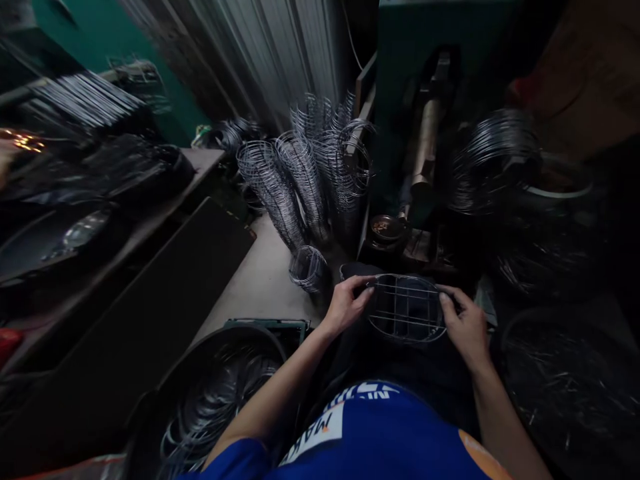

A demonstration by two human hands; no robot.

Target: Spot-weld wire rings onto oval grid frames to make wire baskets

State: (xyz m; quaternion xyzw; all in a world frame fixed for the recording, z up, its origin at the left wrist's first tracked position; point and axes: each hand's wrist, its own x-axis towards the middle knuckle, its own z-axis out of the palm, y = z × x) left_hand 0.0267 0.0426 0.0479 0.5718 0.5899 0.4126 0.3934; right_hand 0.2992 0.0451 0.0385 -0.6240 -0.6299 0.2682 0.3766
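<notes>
A round wire rack [406, 323] with several straight cross wires lies level over my lap. My left hand [347, 301] pinches its left edge between thumb and fingers. At the right edge, my right hand [464, 321] grips the same rack, its thumb on top. Beyond my hands stand tall stacks of wire rings [303, 183], and a shorter stack [308, 267] is nearer, just past my left hand.
A tub of loose wire rings [273, 337] sits at the lower left. Ahead is a green machine [400, 53] with a small dish [386, 228] at its base. Coiled wire [500, 157] stands at the right. Sparks show at the far left, beside part of a person's hand [5, 157].
</notes>
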